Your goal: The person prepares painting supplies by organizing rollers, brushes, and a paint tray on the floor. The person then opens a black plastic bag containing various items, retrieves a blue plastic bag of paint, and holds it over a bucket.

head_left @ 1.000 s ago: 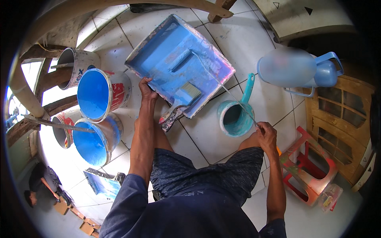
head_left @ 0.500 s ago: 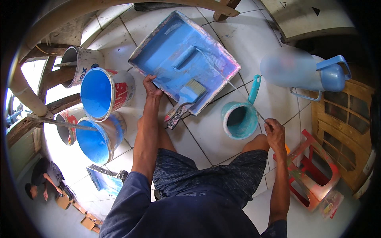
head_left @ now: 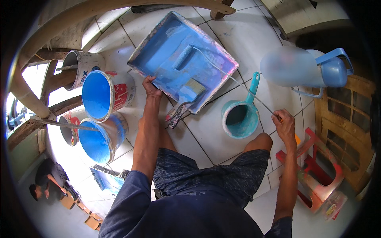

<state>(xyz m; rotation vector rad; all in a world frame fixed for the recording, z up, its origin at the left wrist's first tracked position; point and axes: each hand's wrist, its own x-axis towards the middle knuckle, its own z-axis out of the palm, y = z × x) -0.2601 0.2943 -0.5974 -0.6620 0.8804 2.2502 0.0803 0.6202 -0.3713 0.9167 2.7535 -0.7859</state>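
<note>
A wide blue paint tray (head_left: 156,47) with crusted edges lies on the tiles ahead of me. My left hand (head_left: 152,86) is closed on its near left rim. My right hand (head_left: 284,123) is closed around the end of a thin rod. That rod runs across the tray's right rim to a small paint roller (head_left: 183,58), which rests on the tray's painted floor. A flat paintbrush (head_left: 191,92) lies in the tray's near corner, its stained handle jutting past the rim. Right of it stands a teal dipper (head_left: 251,121), its handle pointing away from me.
To the left are blue-painted buckets (head_left: 118,93), one with a stick (head_left: 75,126) across it, and a smaller tray (head_left: 105,180). A blue-lidded jug (head_left: 291,67), a red stool (head_left: 321,170) and a wooden cabinet (head_left: 345,119) are at right. Another person (head_left: 51,178) is at far lower left.
My right hand has moved right and slightly away from me, and the rod's near end has gone with it. The roller head stays about where it was; my left hand keeps hold of the tray.
</note>
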